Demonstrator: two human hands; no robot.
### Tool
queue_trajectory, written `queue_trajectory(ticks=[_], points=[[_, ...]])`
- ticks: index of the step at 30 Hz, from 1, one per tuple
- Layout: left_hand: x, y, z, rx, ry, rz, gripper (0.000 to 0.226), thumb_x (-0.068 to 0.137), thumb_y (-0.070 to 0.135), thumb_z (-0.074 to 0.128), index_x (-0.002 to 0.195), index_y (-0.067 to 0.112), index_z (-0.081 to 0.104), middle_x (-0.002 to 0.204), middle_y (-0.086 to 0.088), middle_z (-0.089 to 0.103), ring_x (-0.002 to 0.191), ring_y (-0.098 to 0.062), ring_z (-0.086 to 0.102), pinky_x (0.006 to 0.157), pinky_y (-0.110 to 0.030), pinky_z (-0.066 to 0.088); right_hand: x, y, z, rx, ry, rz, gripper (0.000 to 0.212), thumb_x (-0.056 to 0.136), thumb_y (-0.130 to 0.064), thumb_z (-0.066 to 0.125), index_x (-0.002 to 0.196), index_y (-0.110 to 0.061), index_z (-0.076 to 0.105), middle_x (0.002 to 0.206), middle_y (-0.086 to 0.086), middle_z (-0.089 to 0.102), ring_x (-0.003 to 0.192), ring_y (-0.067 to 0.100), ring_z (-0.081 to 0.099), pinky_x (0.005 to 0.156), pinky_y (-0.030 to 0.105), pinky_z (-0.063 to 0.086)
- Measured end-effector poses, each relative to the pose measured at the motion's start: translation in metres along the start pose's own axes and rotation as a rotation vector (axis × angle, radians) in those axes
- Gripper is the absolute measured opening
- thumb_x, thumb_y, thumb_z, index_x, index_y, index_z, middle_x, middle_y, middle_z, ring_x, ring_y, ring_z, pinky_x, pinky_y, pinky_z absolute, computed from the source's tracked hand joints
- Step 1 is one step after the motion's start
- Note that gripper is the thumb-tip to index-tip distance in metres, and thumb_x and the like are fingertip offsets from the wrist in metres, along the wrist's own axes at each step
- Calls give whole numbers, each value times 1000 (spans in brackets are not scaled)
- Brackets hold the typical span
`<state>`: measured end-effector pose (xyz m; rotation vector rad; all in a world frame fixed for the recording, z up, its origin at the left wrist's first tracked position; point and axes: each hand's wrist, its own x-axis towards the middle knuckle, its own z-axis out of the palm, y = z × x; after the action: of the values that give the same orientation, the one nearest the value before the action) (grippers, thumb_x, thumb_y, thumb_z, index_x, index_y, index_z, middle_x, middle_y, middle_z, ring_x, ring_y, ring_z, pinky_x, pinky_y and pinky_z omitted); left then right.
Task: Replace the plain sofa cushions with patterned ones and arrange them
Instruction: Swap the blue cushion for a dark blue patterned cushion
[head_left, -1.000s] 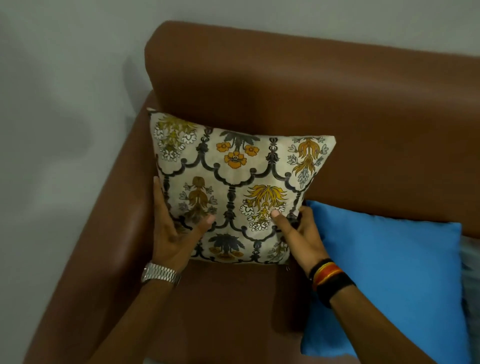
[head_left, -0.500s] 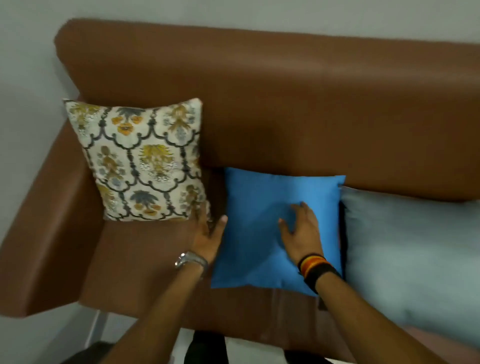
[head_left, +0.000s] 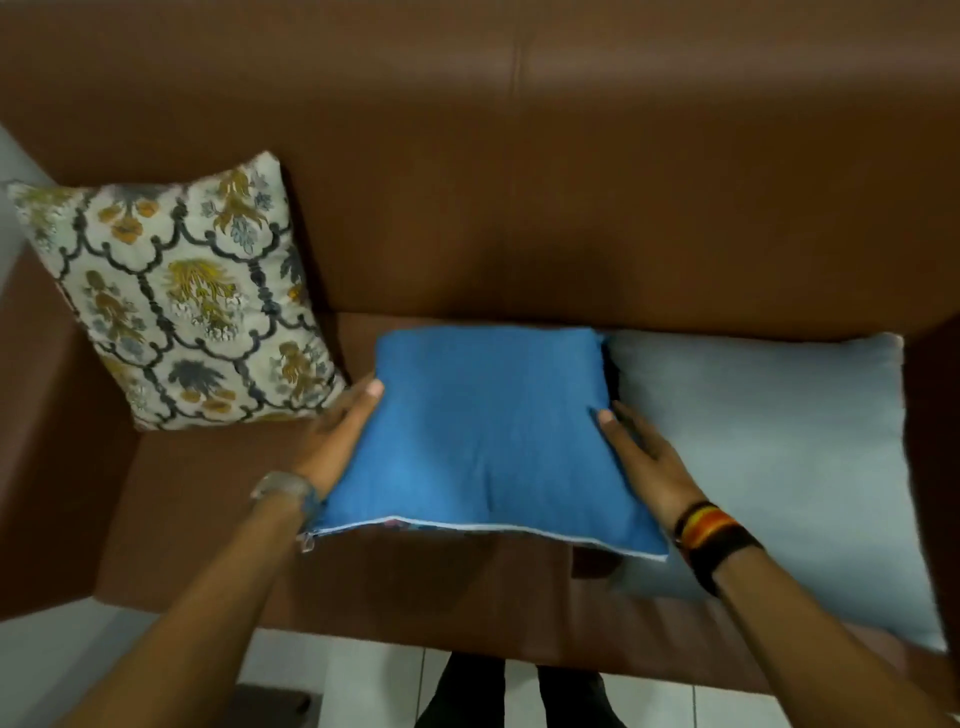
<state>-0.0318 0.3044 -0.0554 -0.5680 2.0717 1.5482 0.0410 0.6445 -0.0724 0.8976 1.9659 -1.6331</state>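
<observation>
Two hands hold the blue cushion (head_left: 488, 431) by its sides: the left hand (head_left: 337, 441) presses on its left edge with the thumb on top, and the right hand (head_left: 644, 462) presses on its right edge. Each grip is closed on the cushion from the side, though the fingers underneath are hidden.

The main risk, as I judge it, is the neighbour on the right. The pale grey cushion (head_left: 779, 457) lies touching the blue one, and the right hand rests partly over it, so lifting the blue cushion could drag the grey one toward the front edge of the sofa (head_left: 571, 208) seat, where it may slide to the floor. A side grip on a soft cushion can also slip, because the filling gives way under the fingers. On the left, the patterned cushion (head_left: 176, 296) leans in the left corner against the backrest, just beside the left hand; a wide pull could knock it over.

The blue cushion is plain, soft and square, lying in the middle of the seat with its front edge toward the person. Along this front edge runs a white line, probably a zipper seam, but the view is blurred there.
</observation>
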Motion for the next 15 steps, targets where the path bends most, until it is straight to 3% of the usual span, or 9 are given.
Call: queue_trajectory(ticks=[2, 5, 7, 9, 10, 12, 15], points=[[0, 26, -26, -254, -68, -102, 86, 83, 91, 40, 135, 29, 69, 133, 2, 74, 122, -18, 70, 100, -39, 55, -13, -32, -24, 205, -52, 55, 55, 103, -64, 41, 134, -27, 68, 126, 4, 77, 110, 24, 75, 96, 44, 60], [16, 46, -36, -448, -12, -126, 98, 90, 89, 22, 153, 19, 52, 148, -15, 63, 133, -37, 62, 106, -61, 50, -18, -78, -30, 346, -132, 93, 73, 100, -76, 15, 124, -32, 68, 106, 2, 83, 100, 28, 76, 82, 52, 63], [29, 56, -24, -453, 101, -46, 93, 97, 82, 14, 158, 18, 44, 156, -13, 52, 139, -38, 53, 109, -61, 46, -9, -102, -18, 440, -79, 80, 80, 97, -80, 7, 118, -32, 67, 97, 1, 81, 95, 31, 72, 83, 54, 59], [42, 66, -7, -380, 159, 50, 89, 98, 78, 4, 161, 25, 38, 161, -6, 47, 142, -30, 47, 112, -56, 43, 8, -117, -6, 465, 23, 5, 83, 95, -82, 6, 124, -30, 63, 106, 4, 74, 103, 34, 68, 91, 60, 57], [50, 68, 0, -344, 148, 89, 91, 96, 81, 5, 164, 29, 34, 165, -2, 42, 145, -26, 44, 116, -54, 39, 16, -119, 0, 443, 69, -46, 82, 97, -80, 6, 129, -29, 61, 109, 1, 70, 108, 34, 66, 94, 59, 56], [64, 69, 12, -218, 85, 185, 95, 88, 91, 31, 166, 35, 28, 167, 9, 37, 149, -17, 40, 121, -46, 34, 31, -119, 10, 278, 143, -140, 78, 100, -76, 13, 139, -25, 58, 115, -8, 62, 120, 31, 60, 101, 56, 51], [78, 70, 20, 37, 46, 265, 101, 86, 64, 72, 165, 36, 15, 149, 18, 37, 134, -6, 39, 112, -29, 35, 48, -113, 21, -25, 196, -186, 67, 99, -73, 40, 125, -13, 53, 138, 13, 52, 128, 36, 52, 114, 56, 40]])
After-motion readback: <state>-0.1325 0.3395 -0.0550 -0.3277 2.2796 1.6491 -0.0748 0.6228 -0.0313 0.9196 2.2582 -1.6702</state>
